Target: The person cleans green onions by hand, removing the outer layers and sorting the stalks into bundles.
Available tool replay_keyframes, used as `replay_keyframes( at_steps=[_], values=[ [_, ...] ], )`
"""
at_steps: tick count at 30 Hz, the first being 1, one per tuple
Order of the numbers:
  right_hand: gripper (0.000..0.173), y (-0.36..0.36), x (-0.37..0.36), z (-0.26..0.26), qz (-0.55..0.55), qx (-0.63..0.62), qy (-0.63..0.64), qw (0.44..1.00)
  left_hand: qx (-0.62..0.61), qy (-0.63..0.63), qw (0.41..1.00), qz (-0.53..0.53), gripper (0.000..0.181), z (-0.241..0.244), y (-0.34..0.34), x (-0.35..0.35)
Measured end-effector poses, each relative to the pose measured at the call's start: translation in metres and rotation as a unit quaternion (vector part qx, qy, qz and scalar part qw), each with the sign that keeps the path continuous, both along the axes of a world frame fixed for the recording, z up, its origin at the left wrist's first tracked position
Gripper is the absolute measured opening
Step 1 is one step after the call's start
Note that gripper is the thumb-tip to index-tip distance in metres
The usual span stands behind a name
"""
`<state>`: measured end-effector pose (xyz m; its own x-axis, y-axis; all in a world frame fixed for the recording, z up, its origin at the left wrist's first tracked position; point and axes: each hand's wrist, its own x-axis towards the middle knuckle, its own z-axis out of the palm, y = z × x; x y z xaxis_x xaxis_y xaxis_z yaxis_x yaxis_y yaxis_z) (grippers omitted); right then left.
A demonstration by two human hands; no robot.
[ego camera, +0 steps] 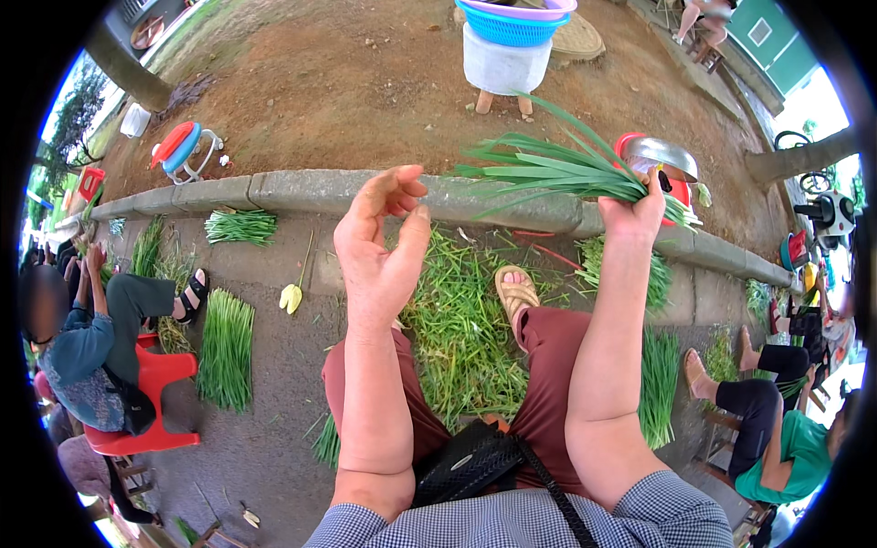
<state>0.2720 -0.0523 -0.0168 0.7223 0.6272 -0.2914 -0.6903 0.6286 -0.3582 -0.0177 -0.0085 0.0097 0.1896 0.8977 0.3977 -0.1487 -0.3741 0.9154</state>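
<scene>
My right hand (636, 209) is closed around the stem ends of a bunch of long green leaves (565, 171), which look like garlic chives. The leaf tips fan out to the left over the stone curb, and pale stem ends stick out to the right of the fist. My left hand (384, 236) hangs in the air left of the leaf tips, its fingers loosely curled and apart, with nothing visible in it. Between my feet spreads a heap of loose green and yellowish trimmings (469, 329). A black bag (466, 462) rests on my lap.
A stone curb (301, 195) runs across in front. Bundled chives lie at left (226, 349) and right (659, 383). Beyond the curb stand a metal bowl (661, 157) by a red basin and a stool bearing a blue basket (514, 27). Seated people flank me, one on a red chair (164, 373).
</scene>
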Motion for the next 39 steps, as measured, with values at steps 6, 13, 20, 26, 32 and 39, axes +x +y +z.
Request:
replay_keyframes(
  at_steps=[6,13,20,26,32,39],
  values=[
    [0.027,0.002,-0.005,0.004,-0.018,-0.018,-0.007,1.0,-0.019,0.0,0.999,-0.048,0.029,0.0,-0.004,0.0],
    [0.028,0.004,-0.006,0.004,-0.016,-0.02,-0.03,0.999,0.022,0.027,0.998,-0.06,0.025,0.001,-0.005,0.001],
    [0.029,0.004,-0.011,0.007,-0.018,-0.041,-0.046,0.998,0.058,0.136,0.989,0.02,0.018,0.003,-0.005,0.003],
    [0.03,0.005,-0.008,0.004,-0.019,-0.033,-0.016,0.999,0.101,0.186,0.972,0.1,0.014,0.001,-0.004,0.007],
    [0.03,0.005,-0.005,-0.001,-0.001,-0.02,-0.028,0.999,0.201,0.254,0.94,0.105,0.014,-0.001,-0.001,0.003],
    [0.03,0.006,-0.003,-0.003,0.007,-0.008,0.011,1.0,0.24,0.293,0.915,0.138,0.004,-0.004,0.001,0.009]
  ],
)
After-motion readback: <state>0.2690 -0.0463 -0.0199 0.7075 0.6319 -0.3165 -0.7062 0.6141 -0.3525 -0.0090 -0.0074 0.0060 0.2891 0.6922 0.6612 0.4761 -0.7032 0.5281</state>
